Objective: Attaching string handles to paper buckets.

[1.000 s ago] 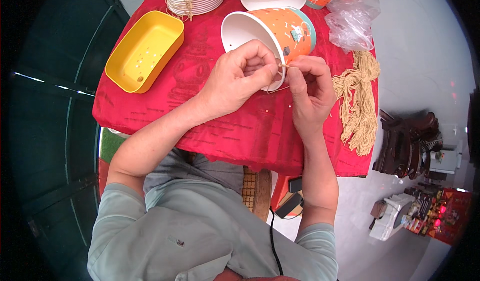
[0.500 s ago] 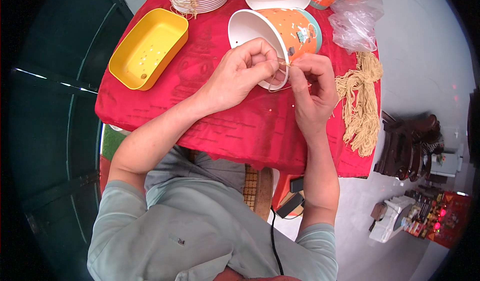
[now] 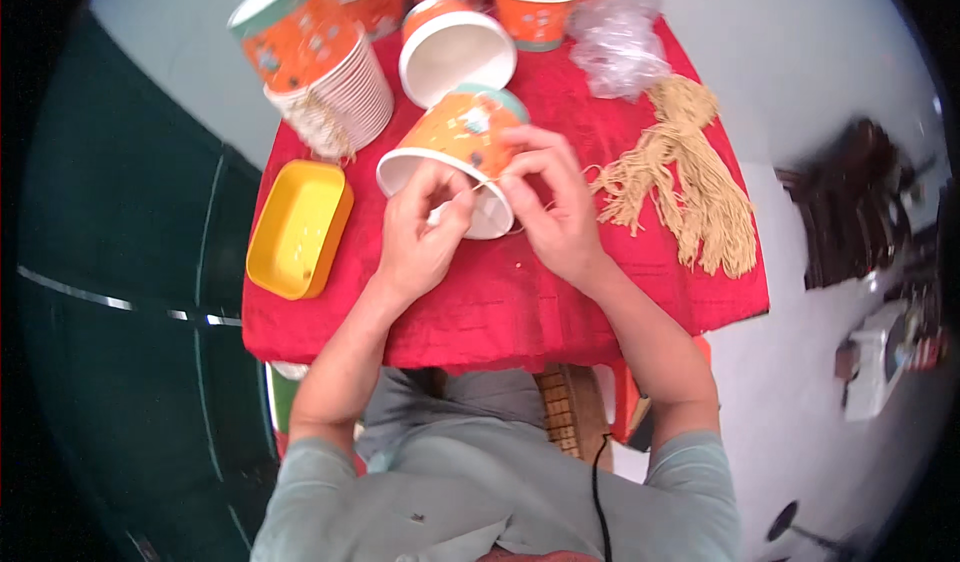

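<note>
An orange paper bucket [image 3: 455, 130] with a teal base lies tipped on its side, its white mouth facing me. My left hand [image 3: 425, 232] is at the mouth, thumb and fingers pinched on a thin tan string [image 3: 487, 182] by the rim. Just right of it, my right hand [image 3: 557, 202] pinches the same string against the outer side of the rim, its upper fingers near the orange wall. The knot or hole at the rim is too blurred to make out. Behind lies a second tipped bucket [image 3: 465, 57], its white inside showing.
A yellow tray [image 3: 292, 232] stands at the left with small bits in it. Stacked buckets [image 3: 345, 102] with strings hanging from them rise behind it; more stacks [image 3: 540, 2] line the back. A see-through plastic bag [image 3: 620, 52] and a bundle of tan strings [image 3: 690, 182] lie right on the red cloth [image 3: 450, 332].
My view has shifted, bringing more of the back stacks into sight. Both hands remain pinched at the bucket's rim, and the right hand's fingers are raised more along the bucket's side.
</note>
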A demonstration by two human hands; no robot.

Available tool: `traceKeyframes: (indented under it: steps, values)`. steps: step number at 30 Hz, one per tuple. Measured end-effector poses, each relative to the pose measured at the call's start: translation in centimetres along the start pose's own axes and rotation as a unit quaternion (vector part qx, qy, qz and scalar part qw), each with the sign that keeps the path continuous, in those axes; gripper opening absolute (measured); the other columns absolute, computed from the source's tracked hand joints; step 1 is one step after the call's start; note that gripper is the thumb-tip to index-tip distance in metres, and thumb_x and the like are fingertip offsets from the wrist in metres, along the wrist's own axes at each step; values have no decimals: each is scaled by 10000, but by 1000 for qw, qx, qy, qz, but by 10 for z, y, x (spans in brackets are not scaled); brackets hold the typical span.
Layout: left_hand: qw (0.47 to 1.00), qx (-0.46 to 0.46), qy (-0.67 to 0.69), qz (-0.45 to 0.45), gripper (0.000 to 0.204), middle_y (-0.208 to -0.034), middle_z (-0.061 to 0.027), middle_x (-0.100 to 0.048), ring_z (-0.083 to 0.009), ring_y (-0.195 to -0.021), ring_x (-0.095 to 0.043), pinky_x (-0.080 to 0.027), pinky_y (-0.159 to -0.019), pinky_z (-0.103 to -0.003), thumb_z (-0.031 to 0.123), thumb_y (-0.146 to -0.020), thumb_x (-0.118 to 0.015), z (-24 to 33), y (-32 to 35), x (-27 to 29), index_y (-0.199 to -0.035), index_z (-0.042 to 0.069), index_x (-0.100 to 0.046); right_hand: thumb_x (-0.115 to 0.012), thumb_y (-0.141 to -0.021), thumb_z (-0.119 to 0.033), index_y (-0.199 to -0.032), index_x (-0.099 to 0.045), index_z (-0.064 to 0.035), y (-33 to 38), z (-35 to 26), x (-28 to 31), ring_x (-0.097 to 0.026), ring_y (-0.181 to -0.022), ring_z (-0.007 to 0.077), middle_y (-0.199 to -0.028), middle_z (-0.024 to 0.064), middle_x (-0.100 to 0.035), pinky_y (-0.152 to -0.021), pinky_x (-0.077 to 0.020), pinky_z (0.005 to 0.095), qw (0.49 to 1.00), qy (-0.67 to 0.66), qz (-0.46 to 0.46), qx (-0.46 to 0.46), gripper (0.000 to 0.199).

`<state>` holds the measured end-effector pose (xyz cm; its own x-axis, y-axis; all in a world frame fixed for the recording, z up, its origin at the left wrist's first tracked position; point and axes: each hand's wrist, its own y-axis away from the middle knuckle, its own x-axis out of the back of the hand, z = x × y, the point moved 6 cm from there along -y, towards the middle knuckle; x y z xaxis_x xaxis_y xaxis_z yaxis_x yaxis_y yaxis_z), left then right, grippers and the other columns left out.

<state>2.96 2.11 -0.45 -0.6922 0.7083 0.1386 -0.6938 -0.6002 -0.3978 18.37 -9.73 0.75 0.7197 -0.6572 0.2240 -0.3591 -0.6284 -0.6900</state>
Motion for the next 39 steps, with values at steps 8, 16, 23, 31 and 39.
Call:
traceKeyframes:
  steps: [8,16,23,31,39]
  values:
    - [956,25,-228,-185,161,-943,-123,-674,-220,-911,-687,-553,-812,-375,172,-993,-664,103,-47,-9,-993,17,-621,-676,-1094,-84,-1112,-655,-26,11,-18,1,-716,-1071,204,-1314,161,-647,-849,-608,329,989,-146,37,-1,64]
    - [876,213,-138,-409,221,-984,-9,-711,-114,-973,-686,-564,-942,-306,264,-969,-699,69,-85,-17,-1017,49,-703,-678,-1084,-89,-1099,-637,-34,21,-13,-4,-652,-897,125,-1329,121,-626,-738,-556,280,993,-102,33,-40,70]
    - [885,280,-71,-366,288,-1086,-53,-769,-159,-1065,-744,-647,-1017,-357,293,-995,-726,59,-78,-7,-1105,28,-754,-662,-1056,-44,-1079,-611,-34,12,-23,7,-678,-811,111,-1417,153,-666,-653,-571,285,994,-101,45,7,57]
    - [878,289,-78,-374,218,-1029,-9,-765,-107,-1013,-738,-632,-960,-301,259,-972,-770,63,-62,-1,-1048,55,-761,-713,-979,24,-1093,-586,-36,10,-40,7,-739,-786,235,-1211,138,-733,-664,-617,372,987,7,1,163,181]
    - [912,285,10,-294,134,-1011,-49,-785,-117,-976,-779,-634,-963,-275,44,-949,-775,70,-59,5,-1078,44,-736,-772,-940,12,-1081,-601,-53,19,-45,-9,-754,-923,313,-1129,116,-697,-763,-650,432,982,28,-30,184,231]
